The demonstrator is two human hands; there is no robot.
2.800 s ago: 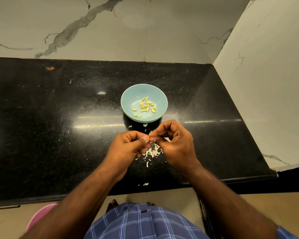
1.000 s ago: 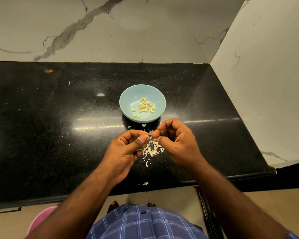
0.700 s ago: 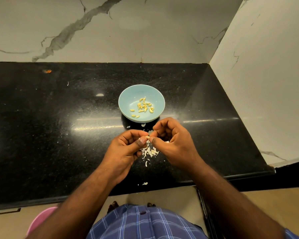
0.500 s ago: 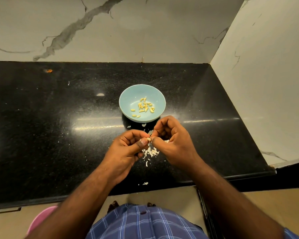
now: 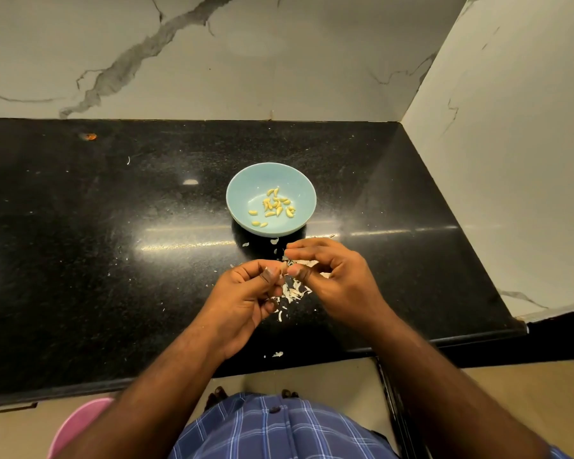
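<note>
My forearms reach forward and converge. My left hand [image 5: 246, 293] pinches a small pale piece [image 5: 283, 266] between thumb and forefinger. My right hand [image 5: 338, 279], fingers curled, has its thumb tip against it.

We see warm light; a glare streak crosses the glossy bench [image 5: 80, 260], whose edges bow with wide-angle distortion.

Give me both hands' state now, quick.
Left hand: pinching a small pale piece.
Right hand: thumb at the piece; grip cannot be told.
</note>
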